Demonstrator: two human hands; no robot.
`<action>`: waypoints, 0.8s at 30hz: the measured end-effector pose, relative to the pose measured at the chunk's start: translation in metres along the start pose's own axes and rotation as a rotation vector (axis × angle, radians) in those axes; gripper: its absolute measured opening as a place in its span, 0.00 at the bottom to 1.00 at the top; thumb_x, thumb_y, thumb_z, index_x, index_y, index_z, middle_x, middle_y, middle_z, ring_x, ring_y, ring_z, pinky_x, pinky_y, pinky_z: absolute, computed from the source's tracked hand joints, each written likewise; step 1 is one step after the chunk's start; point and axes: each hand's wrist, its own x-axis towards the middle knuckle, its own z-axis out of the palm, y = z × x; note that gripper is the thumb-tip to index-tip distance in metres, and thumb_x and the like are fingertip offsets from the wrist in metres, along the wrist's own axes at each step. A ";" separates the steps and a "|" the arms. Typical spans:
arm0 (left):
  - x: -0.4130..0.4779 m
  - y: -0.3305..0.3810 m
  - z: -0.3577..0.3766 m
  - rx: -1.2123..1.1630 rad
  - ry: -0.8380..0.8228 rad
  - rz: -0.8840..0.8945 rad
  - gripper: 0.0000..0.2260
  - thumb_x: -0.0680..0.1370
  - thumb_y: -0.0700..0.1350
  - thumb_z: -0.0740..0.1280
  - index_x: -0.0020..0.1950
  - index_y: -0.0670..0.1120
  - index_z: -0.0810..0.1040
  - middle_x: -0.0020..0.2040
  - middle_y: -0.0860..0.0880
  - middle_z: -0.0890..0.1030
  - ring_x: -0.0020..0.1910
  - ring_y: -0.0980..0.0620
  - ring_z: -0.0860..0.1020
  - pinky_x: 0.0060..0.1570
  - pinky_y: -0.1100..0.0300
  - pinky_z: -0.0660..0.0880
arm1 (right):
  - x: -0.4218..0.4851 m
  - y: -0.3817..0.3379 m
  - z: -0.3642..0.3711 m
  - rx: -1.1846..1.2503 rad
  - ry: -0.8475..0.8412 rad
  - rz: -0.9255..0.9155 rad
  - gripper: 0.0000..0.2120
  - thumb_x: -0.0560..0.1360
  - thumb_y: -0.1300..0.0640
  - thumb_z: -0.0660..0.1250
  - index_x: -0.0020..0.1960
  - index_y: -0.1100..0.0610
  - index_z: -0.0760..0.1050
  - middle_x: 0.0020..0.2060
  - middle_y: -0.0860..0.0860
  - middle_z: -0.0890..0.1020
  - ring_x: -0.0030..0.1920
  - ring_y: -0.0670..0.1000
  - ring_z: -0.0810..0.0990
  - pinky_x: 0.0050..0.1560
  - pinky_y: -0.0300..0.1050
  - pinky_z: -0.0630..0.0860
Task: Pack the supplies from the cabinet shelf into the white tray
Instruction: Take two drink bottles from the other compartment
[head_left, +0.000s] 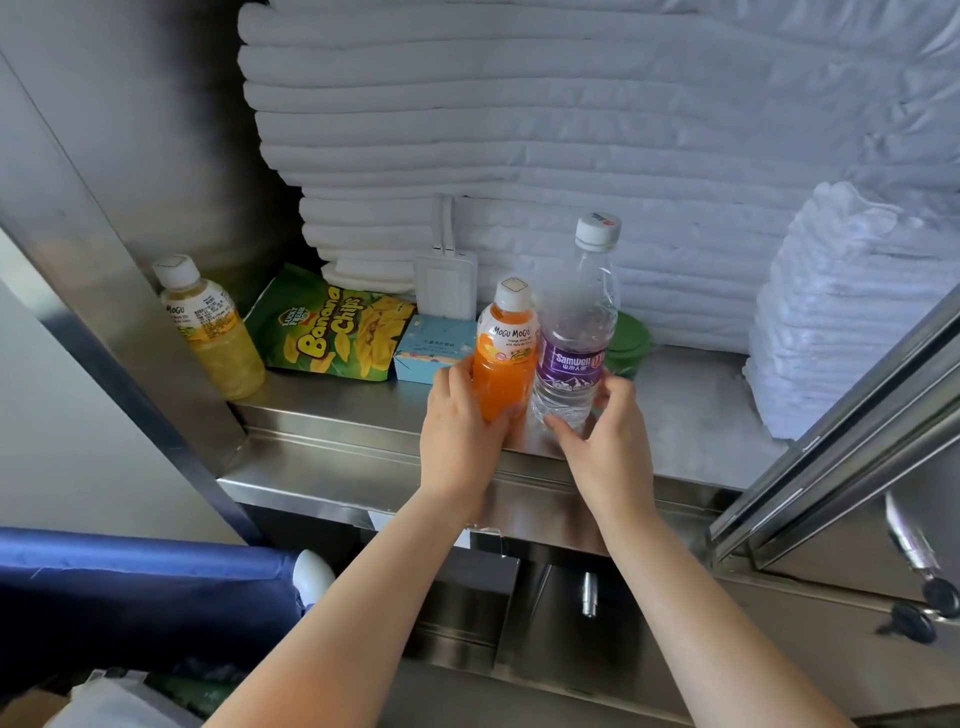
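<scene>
On the steel cabinet shelf two bottles stand side by side near the front edge. My left hand wraps the orange Mogu Mogu bottle. My right hand curls around the base of the clear water bottle with a purple label. Further left stand a yellow Mogu Mogu bottle, a green banana chips bag and a small blue box. A green lidded container shows partly behind the water bottle. The white tray is out of view.
Stacks of folded white towels fill the back of the shelf, with another pile at the right. A white tag leans on the towels. A steel cabinet door stands open at right. Blue fabric lies lower left.
</scene>
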 end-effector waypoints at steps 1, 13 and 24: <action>-0.001 0.000 0.001 0.005 0.006 0.001 0.28 0.71 0.49 0.73 0.66 0.42 0.67 0.59 0.45 0.72 0.57 0.46 0.73 0.49 0.57 0.70 | 0.002 0.000 0.000 -0.003 -0.001 -0.003 0.29 0.66 0.55 0.77 0.61 0.60 0.67 0.55 0.54 0.78 0.56 0.54 0.78 0.51 0.47 0.77; -0.001 0.005 0.005 0.035 0.023 -0.010 0.29 0.72 0.50 0.72 0.68 0.41 0.66 0.60 0.42 0.70 0.59 0.42 0.72 0.52 0.51 0.73 | 0.005 -0.002 0.002 0.008 -0.002 0.019 0.28 0.67 0.55 0.76 0.62 0.60 0.66 0.57 0.54 0.78 0.56 0.54 0.77 0.52 0.51 0.77; -0.014 0.000 -0.010 0.101 0.034 0.043 0.29 0.72 0.49 0.71 0.67 0.36 0.66 0.59 0.39 0.71 0.56 0.40 0.73 0.51 0.51 0.73 | -0.011 -0.006 0.001 0.051 0.011 -0.016 0.29 0.64 0.53 0.79 0.58 0.55 0.67 0.50 0.48 0.78 0.50 0.51 0.79 0.46 0.46 0.77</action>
